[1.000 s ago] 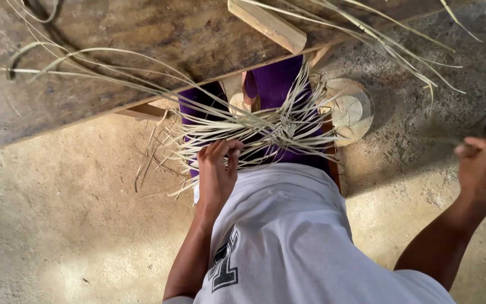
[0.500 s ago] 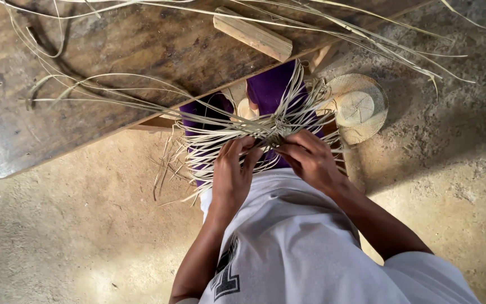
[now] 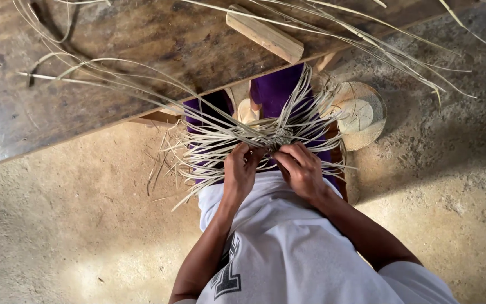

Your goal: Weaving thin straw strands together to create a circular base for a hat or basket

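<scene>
We sit tight against the wooden surface [image 3: 113, 73]; its edge crosses just beyond our lap. Loose straw strands [image 3: 209, 138] fan out from the weave on both sides, fencing our left hand [image 3: 240, 169] and right hand [image 3: 302, 169], which meet at its middle. A wood block [image 3: 265, 35] lies on the surface above. A woven hat [image 3: 361, 112] occupies the floor to the right. The dirt floor [image 3: 57, 225] to the left lies open.

Dry matt straw strips [image 3: 220, 135], rough wooden table [image 3: 130, 50]
</scene>
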